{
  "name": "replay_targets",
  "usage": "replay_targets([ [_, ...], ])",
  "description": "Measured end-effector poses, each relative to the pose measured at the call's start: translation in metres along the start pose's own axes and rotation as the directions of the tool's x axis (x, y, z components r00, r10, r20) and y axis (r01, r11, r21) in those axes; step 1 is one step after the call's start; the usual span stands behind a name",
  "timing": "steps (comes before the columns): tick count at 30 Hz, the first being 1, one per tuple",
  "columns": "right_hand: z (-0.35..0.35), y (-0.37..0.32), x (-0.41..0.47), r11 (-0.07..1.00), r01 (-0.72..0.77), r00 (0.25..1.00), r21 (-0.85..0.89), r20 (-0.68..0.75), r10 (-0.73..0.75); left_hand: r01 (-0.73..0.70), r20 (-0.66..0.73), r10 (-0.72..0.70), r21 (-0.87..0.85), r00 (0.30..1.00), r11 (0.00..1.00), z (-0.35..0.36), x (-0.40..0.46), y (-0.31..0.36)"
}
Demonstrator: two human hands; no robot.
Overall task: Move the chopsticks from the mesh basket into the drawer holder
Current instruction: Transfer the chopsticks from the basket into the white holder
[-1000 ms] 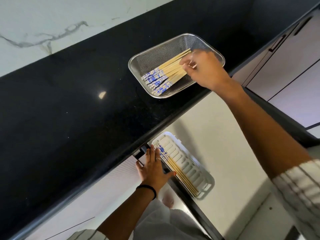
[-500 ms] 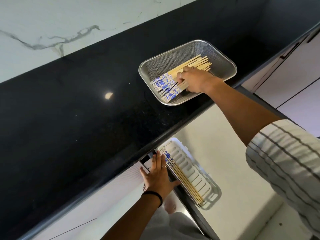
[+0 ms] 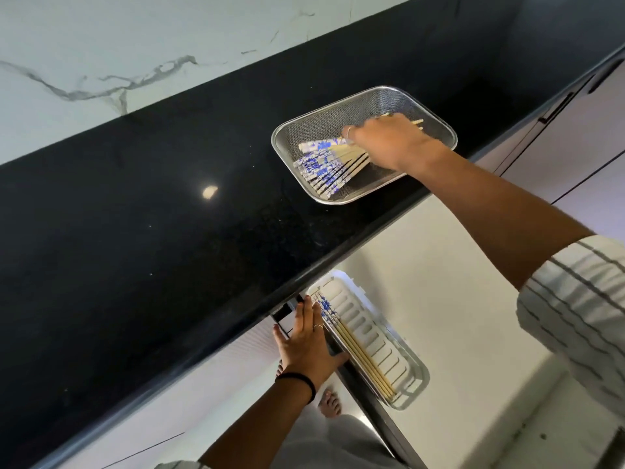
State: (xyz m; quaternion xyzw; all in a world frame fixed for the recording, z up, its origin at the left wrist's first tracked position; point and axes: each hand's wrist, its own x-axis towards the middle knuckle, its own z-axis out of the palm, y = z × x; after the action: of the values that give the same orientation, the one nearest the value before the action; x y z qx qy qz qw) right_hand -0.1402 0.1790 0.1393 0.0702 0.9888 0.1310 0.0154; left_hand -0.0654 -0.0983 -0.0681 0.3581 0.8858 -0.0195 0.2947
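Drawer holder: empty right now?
No, a few chopsticks with blue-patterned ends already lie along the left side of the white drawer holder, beside the left hand.

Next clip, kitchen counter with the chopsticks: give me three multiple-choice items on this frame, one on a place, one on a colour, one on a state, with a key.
1. Where does the mesh basket stand?
A. on the black countertop, near its front edge
B. inside the drawer
C. on the floor

2. What colour is the pattern on the ends of the chopsticks?
A. red
B. blue
C. green

3. What is the left hand doing?
A. lifting the basket
B. resting with straight fingers by the drawer holder
C. gripping a knife

Key: 1 A, the basket sits on the dark counter above the drawer. 2 B, blue marks on white ends. 3 B, fingers lie flat beside the holder, while the right hand is at the chopsticks in the basket.
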Motion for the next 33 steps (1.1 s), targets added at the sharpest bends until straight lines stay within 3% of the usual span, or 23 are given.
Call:
replay_targets([
  [5, -0.054, -0.009, -0.036, 0.966, -0.089, 0.953, 0.242, -0.263, 0.154, -0.001, -0.004, 0.001, -0.009, 1.0, 1.0, -0.001, -0.001, -0.001],
  [8, -0.076, -0.021, -0.079, 0.837, -0.059, 0.915, 0.544, -0.305, 0.262, -0.002, 0.003, 0.002, 0.009, 1.0, 1.0, -0.001, -0.001, -0.001],
  [11, -0.075, -0.035, -0.12, 0.651, -0.037, 0.932, 0.758, -0.21, 0.297, 0.003, 0.015, -0.003, 0.038, 1.0, 0.999, -0.003, -0.002, 0.0],
  [14, -0.04, -0.056, -0.152, 0.422, -0.121, 0.959, 0.898, -0.004, 0.283, 0.004, 0.019, -0.005, 0.053, 1.0, 0.999, -0.005, -0.003, 0.001],
  [16, -0.007, -0.073, -0.167, 0.369, -0.207, 0.962, 0.906, 0.12, 0.245, 0.0, 0.0, 0.0, 0.049, 1.0, 0.999, -0.004, -0.004, 0.0],
  [19, 0.048, -0.096, -0.178, 0.365, -0.33, 0.943, 0.871, 0.289, 0.163, 0.0, -0.029, 0.0, 0.028, 1.0, 1.0, -0.001, -0.005, -0.001],
  [26, 0.145, -0.139, -0.179, 0.56, -0.54, 0.816, 0.628, 0.553, 0.168, -0.027, -0.067, 0.026, -0.01, 0.997, 1.0, 0.003, -0.004, -0.005],
  [33, 0.173, -0.177, -0.163, 0.689, -0.562, 0.783, 0.457, 0.563, 0.265, -0.04, -0.105, 0.036, -0.034, 0.994, 0.999, 0.01, -0.004, -0.005],
])
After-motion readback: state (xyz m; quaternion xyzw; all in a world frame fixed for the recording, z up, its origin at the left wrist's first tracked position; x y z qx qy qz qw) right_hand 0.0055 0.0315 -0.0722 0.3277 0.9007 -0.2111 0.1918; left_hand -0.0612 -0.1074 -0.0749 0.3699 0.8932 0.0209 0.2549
